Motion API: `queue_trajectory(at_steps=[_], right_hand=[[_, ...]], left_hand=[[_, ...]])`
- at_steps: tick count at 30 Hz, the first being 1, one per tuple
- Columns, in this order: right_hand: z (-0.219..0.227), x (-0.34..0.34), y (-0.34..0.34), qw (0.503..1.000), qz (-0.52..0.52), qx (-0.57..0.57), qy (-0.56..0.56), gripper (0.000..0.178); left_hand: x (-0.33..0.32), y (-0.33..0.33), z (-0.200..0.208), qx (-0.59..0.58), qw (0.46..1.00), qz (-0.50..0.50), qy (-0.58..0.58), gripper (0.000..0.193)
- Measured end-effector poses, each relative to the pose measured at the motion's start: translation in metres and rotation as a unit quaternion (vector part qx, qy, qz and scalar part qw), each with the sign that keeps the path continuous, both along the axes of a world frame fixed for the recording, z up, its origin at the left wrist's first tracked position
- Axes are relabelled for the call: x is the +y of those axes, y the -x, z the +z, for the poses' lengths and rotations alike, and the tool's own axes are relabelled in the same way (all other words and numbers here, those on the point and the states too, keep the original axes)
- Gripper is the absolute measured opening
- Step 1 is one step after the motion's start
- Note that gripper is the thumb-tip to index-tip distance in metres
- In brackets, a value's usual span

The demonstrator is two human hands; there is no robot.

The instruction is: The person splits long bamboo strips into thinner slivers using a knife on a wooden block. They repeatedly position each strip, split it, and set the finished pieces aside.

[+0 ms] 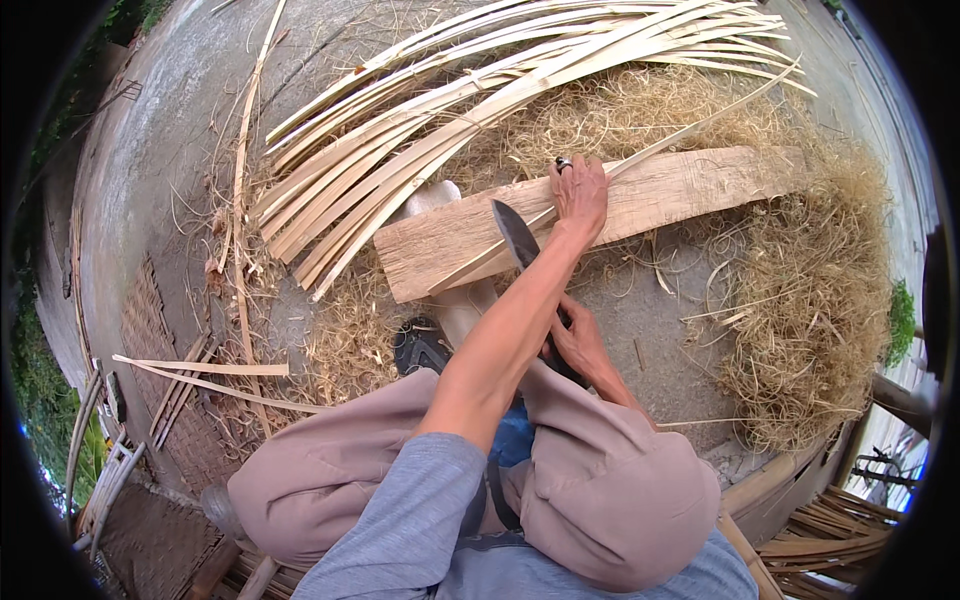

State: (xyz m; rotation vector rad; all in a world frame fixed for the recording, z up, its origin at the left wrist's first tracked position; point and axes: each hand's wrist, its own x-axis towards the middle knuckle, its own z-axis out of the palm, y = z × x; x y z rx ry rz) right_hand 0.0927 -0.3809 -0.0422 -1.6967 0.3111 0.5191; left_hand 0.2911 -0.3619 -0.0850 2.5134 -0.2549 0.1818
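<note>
Heaped shavings [800, 340] suggested much scraping was done; one bamboo strip [680, 137], seemingly unfinished, slanted across the plank [720, 182], clasped in the left hand's [580, 200] grip, while the right hand's [578, 340] closed around the knife [516, 235]. Loose strips [400, 150] crowded the far edge; bare concrete [640, 335] gave room nearer, rightward.

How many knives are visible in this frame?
1: the knife is in the right hand, partly hidden by the left forearm; any others under the shavings wouldn't show.
</note>
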Motion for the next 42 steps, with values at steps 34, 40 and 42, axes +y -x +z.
queue_trajectory(at_steps=[34, 40, 42], right_hand=[[-0.023, 0.014, 0.004, 0.977, 0.107, -0.121, 0.137, 0.038], [-0.011, 0.023, -0.005, 0.997, 0.025, 0.033, 0.072, 0.039], [-0.02, 0.017, 0.002, 0.976, 0.111, -0.139, 0.127, 0.04]], left_hand=[[0.009, -0.024, -0.006, -0.021, 0.986, -0.086, 0.139, 0.033], [0.015, -0.026, -0.021, -0.029, 0.985, -0.065, 0.156, 0.033], [0.011, -0.027, -0.014, -0.031, 0.984, -0.069, 0.161, 0.033]])
